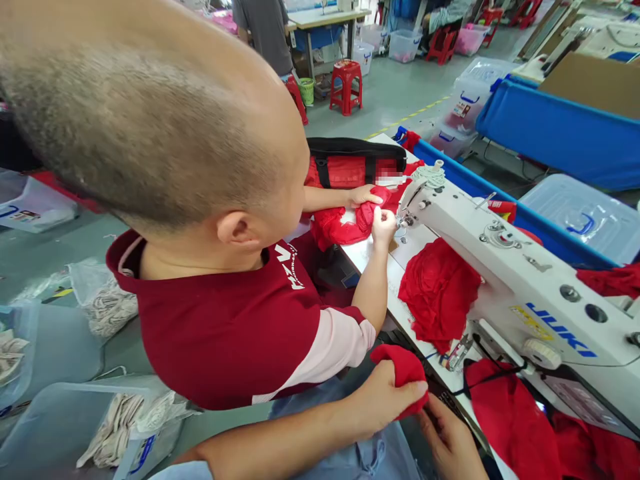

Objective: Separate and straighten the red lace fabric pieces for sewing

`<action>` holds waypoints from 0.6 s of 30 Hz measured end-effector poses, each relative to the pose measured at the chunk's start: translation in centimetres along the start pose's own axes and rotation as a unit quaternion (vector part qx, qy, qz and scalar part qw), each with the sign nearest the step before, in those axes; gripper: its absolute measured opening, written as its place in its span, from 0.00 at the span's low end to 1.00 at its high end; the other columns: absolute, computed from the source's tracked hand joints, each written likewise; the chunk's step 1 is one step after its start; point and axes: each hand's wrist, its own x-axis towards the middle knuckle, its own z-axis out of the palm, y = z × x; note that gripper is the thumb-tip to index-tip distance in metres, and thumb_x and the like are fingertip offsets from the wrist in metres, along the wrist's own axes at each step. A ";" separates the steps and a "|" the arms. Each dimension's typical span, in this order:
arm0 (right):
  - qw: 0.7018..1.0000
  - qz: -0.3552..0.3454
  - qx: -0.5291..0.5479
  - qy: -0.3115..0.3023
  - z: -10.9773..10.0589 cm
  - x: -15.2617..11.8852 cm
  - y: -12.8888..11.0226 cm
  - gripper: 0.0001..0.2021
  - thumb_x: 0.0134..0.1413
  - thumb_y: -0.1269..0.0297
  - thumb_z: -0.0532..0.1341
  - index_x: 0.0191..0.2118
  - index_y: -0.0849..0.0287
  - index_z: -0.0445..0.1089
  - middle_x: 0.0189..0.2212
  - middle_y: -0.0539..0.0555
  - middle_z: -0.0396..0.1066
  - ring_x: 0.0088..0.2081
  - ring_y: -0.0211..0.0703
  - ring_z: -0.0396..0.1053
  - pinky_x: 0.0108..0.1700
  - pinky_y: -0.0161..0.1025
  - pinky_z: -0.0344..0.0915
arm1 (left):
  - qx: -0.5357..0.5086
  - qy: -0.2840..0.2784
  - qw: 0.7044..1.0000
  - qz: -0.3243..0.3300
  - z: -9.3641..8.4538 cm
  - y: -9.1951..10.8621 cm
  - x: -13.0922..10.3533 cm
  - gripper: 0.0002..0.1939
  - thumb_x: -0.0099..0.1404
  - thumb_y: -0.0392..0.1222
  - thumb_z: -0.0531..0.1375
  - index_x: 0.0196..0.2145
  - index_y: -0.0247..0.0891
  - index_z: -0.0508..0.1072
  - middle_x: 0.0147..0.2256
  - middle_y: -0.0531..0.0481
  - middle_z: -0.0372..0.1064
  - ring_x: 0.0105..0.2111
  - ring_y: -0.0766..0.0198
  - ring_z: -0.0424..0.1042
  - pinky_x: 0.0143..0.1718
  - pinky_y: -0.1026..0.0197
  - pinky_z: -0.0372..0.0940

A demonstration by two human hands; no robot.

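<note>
At the bottom, in front of the table edge, my left hand (pixel 383 407) is closed around a small curved piece of red cloth (pixel 403 367), its thumb pressed along the lower side. My right hand (pixel 447 437) meets the cloth's lower right edge with its fingers pinched there; the fingertips are partly hidden. Just beyond, a heap of red fabric pieces (pixel 440 290) lies on the sewing table beside the white sewing machine (pixel 530 293). More red fabric (pixel 515 407) hangs at the right below the machine.
A co-worker in a dark red shirt (pixel 225 327) sits close at my left, both hands (pixel 383 227) on red cloth near the needle. Thread snips (pixel 457 353) lie by the heap. Blue bins (pixel 550 133) stand behind; plastic boxes (pixel 75 413) with cloth bundles stand at the lower left.
</note>
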 end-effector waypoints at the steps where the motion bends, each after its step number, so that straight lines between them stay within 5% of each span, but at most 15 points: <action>1: 1.000 0.000 0.004 -0.010 0.1 -0.1 0.1 0.20 0.56 0.47 0.58 0.33 0.60 0.76 0.31 0.61 0.78 0.29 0.46 0.74 0.35 0.36 0.72 | 0.000 0.002 1.000 -0.002 0.0 0.2 0.0 0.14 0.51 0.50 0.59 0.29 0.39 0.61 0.24 0.58 0.55 0.26 0.70 0.54 0.29 0.63 0.52; 18: 0.997 0.028 -0.037 -0.059 -2.1 -3.6 3.2 0.19 0.61 0.49 0.53 0.36 0.58 0.75 0.27 0.57 0.75 0.29 0.45 0.73 0.33 0.34 0.70 | -0.058 -0.018 0.998 -0.019 2.4 -0.8 1.5 0.18 0.47 0.50 0.64 0.29 0.38 0.61 0.27 0.57 0.59 0.29 0.68 0.58 0.34 0.61 0.55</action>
